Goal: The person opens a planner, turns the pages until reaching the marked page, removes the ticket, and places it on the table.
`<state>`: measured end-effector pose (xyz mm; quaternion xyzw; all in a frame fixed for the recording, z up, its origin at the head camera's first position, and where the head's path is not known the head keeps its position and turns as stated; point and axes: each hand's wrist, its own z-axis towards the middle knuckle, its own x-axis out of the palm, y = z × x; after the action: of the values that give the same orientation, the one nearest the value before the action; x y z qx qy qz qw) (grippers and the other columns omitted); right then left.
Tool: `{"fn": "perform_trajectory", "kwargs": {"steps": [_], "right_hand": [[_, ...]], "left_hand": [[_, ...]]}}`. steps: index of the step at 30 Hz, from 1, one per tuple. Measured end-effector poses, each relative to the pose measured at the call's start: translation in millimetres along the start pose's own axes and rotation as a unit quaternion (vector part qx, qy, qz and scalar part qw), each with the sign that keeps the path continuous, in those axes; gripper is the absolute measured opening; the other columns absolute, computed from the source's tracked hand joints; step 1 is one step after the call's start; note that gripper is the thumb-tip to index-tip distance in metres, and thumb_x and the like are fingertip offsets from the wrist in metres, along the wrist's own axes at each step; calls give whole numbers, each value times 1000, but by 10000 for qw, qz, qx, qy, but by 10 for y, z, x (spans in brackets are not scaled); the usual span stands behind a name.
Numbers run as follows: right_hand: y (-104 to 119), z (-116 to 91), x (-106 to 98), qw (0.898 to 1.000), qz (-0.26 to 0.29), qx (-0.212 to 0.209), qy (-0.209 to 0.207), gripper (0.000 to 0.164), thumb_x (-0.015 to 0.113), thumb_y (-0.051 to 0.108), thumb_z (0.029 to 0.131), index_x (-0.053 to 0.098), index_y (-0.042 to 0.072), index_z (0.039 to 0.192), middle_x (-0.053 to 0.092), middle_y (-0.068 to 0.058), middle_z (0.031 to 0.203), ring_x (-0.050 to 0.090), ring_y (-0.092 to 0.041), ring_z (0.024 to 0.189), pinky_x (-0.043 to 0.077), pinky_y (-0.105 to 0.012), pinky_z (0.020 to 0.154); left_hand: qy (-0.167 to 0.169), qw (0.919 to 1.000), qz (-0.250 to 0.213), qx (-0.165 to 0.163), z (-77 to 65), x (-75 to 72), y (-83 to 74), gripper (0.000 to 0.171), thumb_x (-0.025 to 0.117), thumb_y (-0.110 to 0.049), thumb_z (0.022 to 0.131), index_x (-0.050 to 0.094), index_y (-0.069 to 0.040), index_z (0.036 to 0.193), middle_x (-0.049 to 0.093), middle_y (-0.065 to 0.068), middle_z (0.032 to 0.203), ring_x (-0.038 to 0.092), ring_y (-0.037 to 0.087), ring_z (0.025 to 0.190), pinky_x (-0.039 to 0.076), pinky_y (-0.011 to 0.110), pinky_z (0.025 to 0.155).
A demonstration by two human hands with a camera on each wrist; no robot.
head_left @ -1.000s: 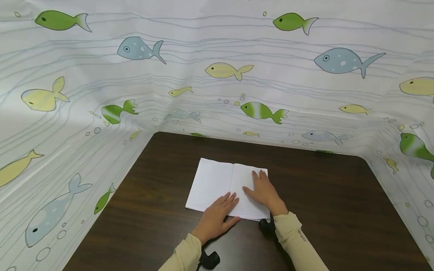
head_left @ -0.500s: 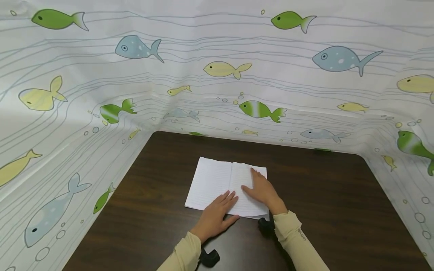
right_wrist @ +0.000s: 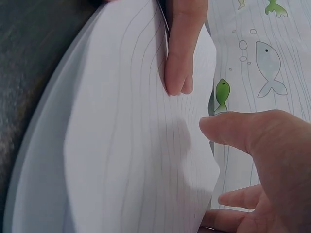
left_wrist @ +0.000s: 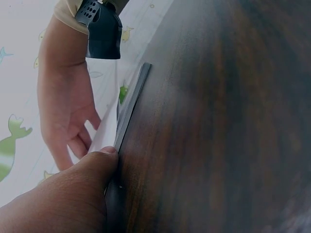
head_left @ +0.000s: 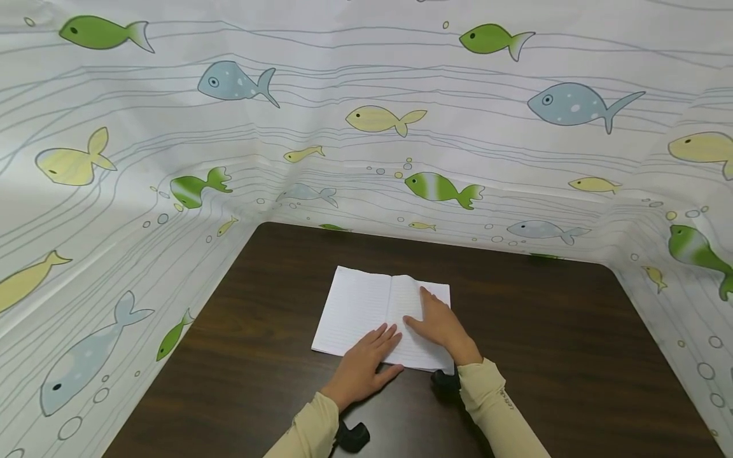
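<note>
A lined notebook lies spread on the dark table. My left hand rests on its lower middle with the fingers stretched out and the thumb at the near edge; in the left wrist view that thumb touches the edge. My right hand lies over the right page, thumb apart from the straight fingers. Under it the top page bows upward, its outer edge drawn in so that a page below shows at the far right corner. Left-hand fingers press near the fold.
The brown table stretches out on both sides of the notebook. White sheeting printed with fish encloses it at the back, left and right. Black camera mounts hang under both wrists.
My right hand slides slightly left across the right page, and the top sheet bulges, uncovering a strip of the page beneath. My left hand stays in place.
</note>
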<state>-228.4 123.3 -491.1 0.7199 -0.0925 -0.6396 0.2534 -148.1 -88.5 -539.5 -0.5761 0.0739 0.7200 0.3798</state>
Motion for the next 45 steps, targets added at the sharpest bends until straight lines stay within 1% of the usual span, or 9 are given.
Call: {"fn": "perform_trajectory", "kwargs": {"steps": [9,12,16,23,29,33,37,42,45], "right_hand": [[53,-15,3,10000,26,-34,80,85,71,33,96,31,-16,154,42,-35,153,43,-49,142,39,-58,115],[30,-15,-11,9997,-202,-53,84,83,70,32,97,33,-19,151,43,-37,152,45,-49,140,38,-59,115],[-42,12,-49,9980,-614,-43,103,82,69,32,98,34,-21,149,43,-38,151,44,-48,141,30,-65,118],[-255,82,-60,9960,-818,281,201,102,70,52,95,26,-18,154,34,-36,158,34,-46,148,14,-70,121],[-248,104,-108,9971,-744,89,132,106,74,53,92,26,-21,153,36,-37,156,36,-47,147,16,-64,124],[-161,106,-152,9977,-681,-72,-12,100,76,47,92,31,-21,151,43,-36,152,42,-46,143,17,-63,124],[-128,115,-171,9968,-740,-137,-256,86,77,38,93,42,-18,147,56,-34,141,53,-46,134,22,-66,121],[-171,127,-125,9941,-796,-100,-733,54,77,20,93,62,-12,135,70,-27,122,65,-44,118,31,-68,116],[-193,139,-61,9886,-728,-198,-1305,34,78,9,89,74,-5,119,76,-20,108,72,-41,103,46,-66,103]], "left_hand": [[107,9998,-70,-139,13,0,19,63,65,-46,101,54,-11,152,48,7,158,42,25,148,35,41,121],[139,9997,-111,-170,22,-6,16,64,64,-47,101,53,-11,153,47,6,159,41,25,149,34,40,122],[120,9997,-145,-142,30,-8,10,64,64,-46,101,53,-10,153,47,7,159,41,26,149,34,41,121],[205,9995,-192,-111,13,19,-23,63,63,-46,102,53,-10,153,46,6,160,40,24,150,34,40,122],[167,9997,-152,-97,17,-20,-7,63,64,-45,101,53,-10,153,47,7,159,40,26,149,34,40,122],[-4,10000,-87,-8,28,-48,17,62,66,-44,101,54,-9,151,48,8,158,42,27,148,36,41,121],[-78,9999,-67,-17,40,-42,32,62,66,-44,101,55,-10,151,49,7,158,43,25,148,36,41,121],[85,9998,-198,-49,23,-19,16,63,64,-46,101,53,-10,152,47,7,159,41,25,149,36,42,121],[61,9998,-176,-61,18,-3,11,63,65,-45,101,54,-9,152,48,8,158,42,26,148,36,42,120]]}}
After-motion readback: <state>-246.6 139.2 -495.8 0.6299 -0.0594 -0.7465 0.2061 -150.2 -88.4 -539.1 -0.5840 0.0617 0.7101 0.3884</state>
